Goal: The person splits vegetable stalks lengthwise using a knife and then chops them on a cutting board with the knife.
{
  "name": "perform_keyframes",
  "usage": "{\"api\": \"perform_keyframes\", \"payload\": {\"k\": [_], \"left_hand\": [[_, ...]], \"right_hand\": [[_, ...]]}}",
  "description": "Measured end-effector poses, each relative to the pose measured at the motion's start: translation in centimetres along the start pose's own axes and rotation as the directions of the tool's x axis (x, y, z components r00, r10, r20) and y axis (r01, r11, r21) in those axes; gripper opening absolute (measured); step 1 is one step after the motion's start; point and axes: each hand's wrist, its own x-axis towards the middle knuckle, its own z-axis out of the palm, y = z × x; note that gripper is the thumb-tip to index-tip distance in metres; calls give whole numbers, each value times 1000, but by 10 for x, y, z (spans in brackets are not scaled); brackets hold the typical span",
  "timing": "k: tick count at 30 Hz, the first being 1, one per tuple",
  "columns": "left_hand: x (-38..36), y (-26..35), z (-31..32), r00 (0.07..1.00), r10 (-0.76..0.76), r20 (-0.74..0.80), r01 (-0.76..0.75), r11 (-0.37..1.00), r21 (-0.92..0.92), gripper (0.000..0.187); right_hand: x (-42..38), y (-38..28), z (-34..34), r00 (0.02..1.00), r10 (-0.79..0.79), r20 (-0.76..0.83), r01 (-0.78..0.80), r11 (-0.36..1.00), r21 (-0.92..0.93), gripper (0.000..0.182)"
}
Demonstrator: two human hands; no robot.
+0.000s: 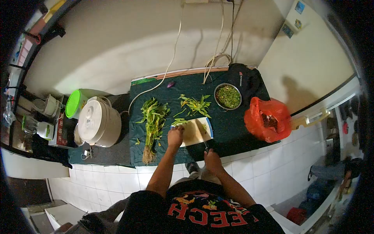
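My left hand (175,135) rests at the left edge of a light cutting board (191,133), its fingers closed over green stalks (179,122). In my right hand (211,159), at the board's lower right, is the dark handle of a knife (203,136), whose blade reaches up over the board. Loose leafy greens (196,104) lie just beyond the board. To the left is a bunch of greens (151,121) with its roots toward me. A metal bowl (228,96) of chopped greens stands behind and to the right.
A red plastic bag (265,121) sits open at the right, near a black bag (245,80). A small purple onion (170,84) lies at the back. A white rice cooker (97,121) and a green-lidded container (74,103) stand left; a white cable crosses the dark cloth.
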Motion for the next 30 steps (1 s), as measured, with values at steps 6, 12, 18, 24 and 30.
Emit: {"api": "perform_keyframes", "payload": {"k": [6, 12, 18, 24, 30], "left_hand": [[-4, 35, -2, 989, -56, 136, 88, 965, -247, 19], [5, 51, 46, 981, 6, 194, 44, 967, -252, 19], [-3, 60, 44, 978, 111, 179, -78, 980, -182, 29], [-19, 51, 45, 942, 316, 113, -321, 946, 32, 35], [-14, 46, 48, 940, 304, 155, -305, 952, -17, 38]], "right_hand": [[-7, 7, -1, 1000, 14, -3, -14, 999, 34, 44], [-5, 14, 0, 992, 38, -124, -29, 997, 74, 41], [6, -1, -16, 992, 33, -124, -25, 998, 66, 41], [12, 18, -14, 998, 39, -49, -36, 998, 44, 43], [12, 16, -26, 999, -53, 5, 53, 994, 97, 39]]}}
